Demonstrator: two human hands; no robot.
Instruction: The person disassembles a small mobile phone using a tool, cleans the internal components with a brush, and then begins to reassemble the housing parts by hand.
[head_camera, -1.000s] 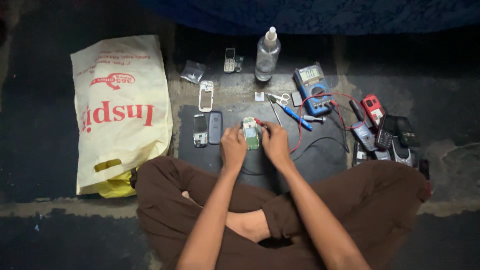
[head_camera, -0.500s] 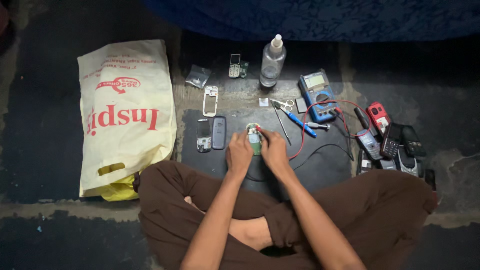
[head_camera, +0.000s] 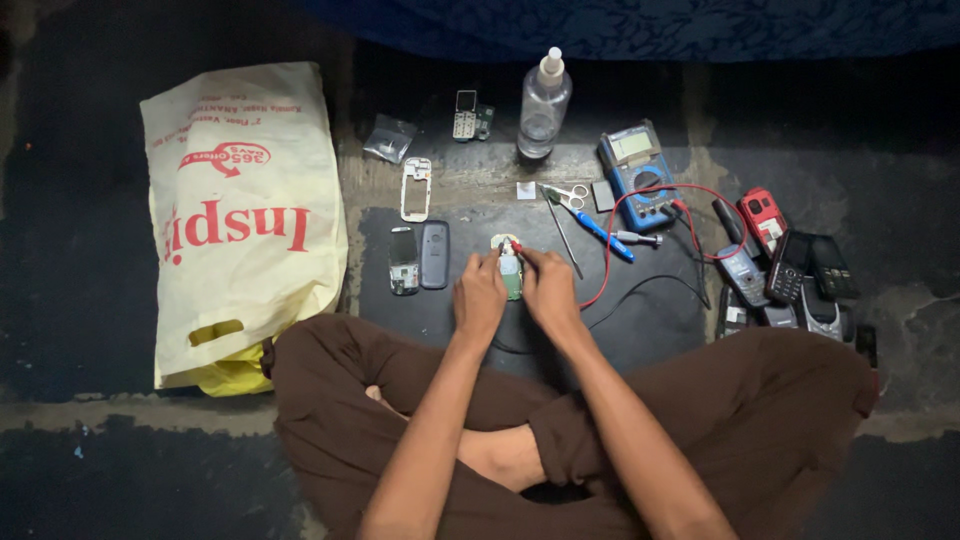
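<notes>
Green circuit board (head_camera: 511, 276) half hidden between left hand (head_camera: 480, 297) and right hand (head_camera: 548, 289); fingers clamped on it

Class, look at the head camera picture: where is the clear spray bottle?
The clear spray bottle stands at the top centre, beyond the dark mat, between a small keypad piece and the blue multimeter.

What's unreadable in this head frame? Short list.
Head view, the only one:
- Green circuit board: mostly covered by the left hand and right hand; parts too small to tell.
- Each hand's grip: fingertips overlap, so which fingers pinch the board or the red probe tip is unclear.
- Multimeter: dial setting too small.
- Pile of phones: overlapping, dim; count unsure.
- Spray bottle: fill level unclear.
</notes>
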